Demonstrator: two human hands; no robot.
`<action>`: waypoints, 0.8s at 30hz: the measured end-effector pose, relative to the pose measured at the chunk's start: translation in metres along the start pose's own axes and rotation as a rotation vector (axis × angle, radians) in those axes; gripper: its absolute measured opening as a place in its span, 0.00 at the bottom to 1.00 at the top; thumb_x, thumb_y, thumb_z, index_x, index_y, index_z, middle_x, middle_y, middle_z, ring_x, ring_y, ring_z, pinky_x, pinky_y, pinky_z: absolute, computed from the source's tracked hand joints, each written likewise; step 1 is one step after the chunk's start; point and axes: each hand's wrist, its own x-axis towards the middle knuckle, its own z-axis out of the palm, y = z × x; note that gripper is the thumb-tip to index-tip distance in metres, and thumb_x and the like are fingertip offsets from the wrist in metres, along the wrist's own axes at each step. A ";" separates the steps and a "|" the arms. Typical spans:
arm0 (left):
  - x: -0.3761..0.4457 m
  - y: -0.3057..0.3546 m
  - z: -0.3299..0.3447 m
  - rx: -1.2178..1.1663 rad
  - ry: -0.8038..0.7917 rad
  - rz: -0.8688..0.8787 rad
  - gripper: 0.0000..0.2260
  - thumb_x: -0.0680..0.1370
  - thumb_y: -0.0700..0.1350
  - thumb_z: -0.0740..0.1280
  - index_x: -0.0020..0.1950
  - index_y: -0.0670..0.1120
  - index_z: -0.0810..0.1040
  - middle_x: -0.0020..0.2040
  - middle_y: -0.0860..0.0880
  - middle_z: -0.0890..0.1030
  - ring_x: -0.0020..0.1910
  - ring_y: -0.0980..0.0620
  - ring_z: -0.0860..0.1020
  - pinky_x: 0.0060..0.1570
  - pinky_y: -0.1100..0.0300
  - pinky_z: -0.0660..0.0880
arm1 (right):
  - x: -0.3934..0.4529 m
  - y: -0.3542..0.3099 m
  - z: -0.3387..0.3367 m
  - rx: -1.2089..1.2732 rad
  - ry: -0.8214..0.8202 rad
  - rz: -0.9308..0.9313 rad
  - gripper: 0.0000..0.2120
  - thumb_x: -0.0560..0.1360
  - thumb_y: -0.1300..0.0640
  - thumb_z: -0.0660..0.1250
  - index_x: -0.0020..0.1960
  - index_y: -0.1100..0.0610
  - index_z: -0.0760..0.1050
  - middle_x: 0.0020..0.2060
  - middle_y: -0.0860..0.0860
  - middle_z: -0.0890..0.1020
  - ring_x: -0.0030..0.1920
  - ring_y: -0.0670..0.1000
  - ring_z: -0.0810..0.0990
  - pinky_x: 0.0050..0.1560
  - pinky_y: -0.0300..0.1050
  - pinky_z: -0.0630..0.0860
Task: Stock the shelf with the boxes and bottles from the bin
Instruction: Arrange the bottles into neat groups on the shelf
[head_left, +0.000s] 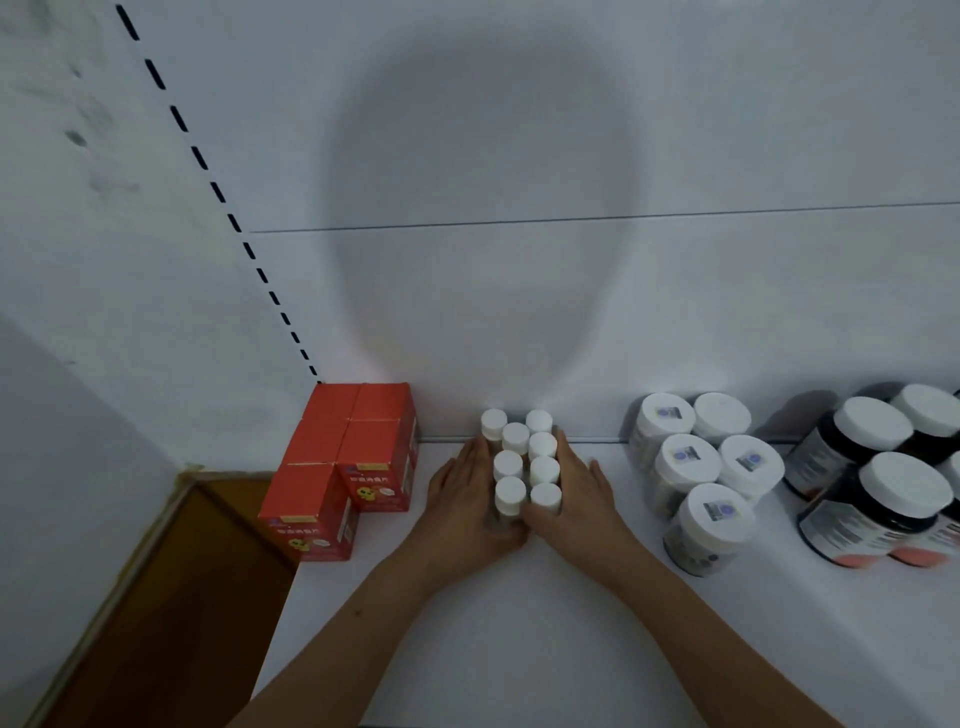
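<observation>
1. my left hand (460, 486) and right hand (574, 488) lie flat, fingers straight, pressed on either side of the small white-capped bottles (524, 462).
2. the bottles stand in two rows at the shelf (493, 623) back; an uneven squeeze could topple one, i judge.
3. a sideways slide risks knocking the red boxes (358, 457) or white-lidded jars (696, 467).

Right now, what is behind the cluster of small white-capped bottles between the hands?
Behind the small bottles only the white back panel of the shelf shows, carrying a shadow. The left hand and right hand cover their lower sides.
</observation>
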 end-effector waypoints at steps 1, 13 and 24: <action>0.001 0.000 0.000 -0.014 0.001 -0.001 0.39 0.66 0.59 0.67 0.76 0.55 0.57 0.70 0.56 0.68 0.71 0.55 0.67 0.66 0.47 0.69 | -0.001 0.000 -0.002 0.007 -0.027 0.004 0.38 0.69 0.40 0.63 0.76 0.44 0.55 0.72 0.46 0.68 0.74 0.50 0.65 0.76 0.57 0.54; 0.002 -0.004 -0.010 -0.053 -0.116 0.029 0.44 0.65 0.64 0.70 0.76 0.61 0.52 0.75 0.61 0.61 0.76 0.59 0.58 0.75 0.46 0.57 | -0.008 0.008 0.005 -0.090 -0.002 -0.191 0.38 0.68 0.36 0.66 0.75 0.42 0.59 0.71 0.33 0.66 0.72 0.34 0.61 0.75 0.43 0.45; -0.005 -0.015 -0.008 -0.067 -0.081 0.105 0.48 0.67 0.60 0.74 0.79 0.60 0.49 0.78 0.62 0.57 0.78 0.58 0.54 0.74 0.44 0.59 | -0.009 0.017 0.009 -0.256 0.009 -0.135 0.50 0.64 0.23 0.60 0.78 0.48 0.55 0.76 0.40 0.62 0.76 0.41 0.57 0.78 0.50 0.47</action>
